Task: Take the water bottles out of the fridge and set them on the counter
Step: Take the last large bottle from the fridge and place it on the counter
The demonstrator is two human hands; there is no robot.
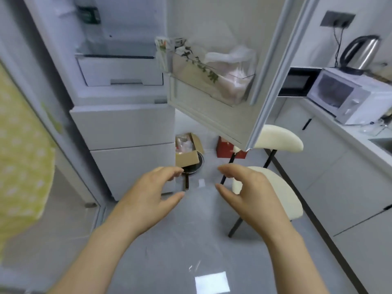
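The white fridge stands at the left with its upper door swung open to the right. A glass shelf and a white drawer show inside, and I see no water bottle there. The door bin holds plastic bags and leafy greens. The counter runs along the right. Something clear and blurred lies on it in front of the microwave. My left hand and my right hand hover over the floor, palms facing, fingers loosely curved, holding nothing.
A microwave and a steel kettle stand on the counter. A cream chair sits under the open door. A cardboard box, a pan and a red box lie on the floor by the fridge. A yellow cloth hangs left.
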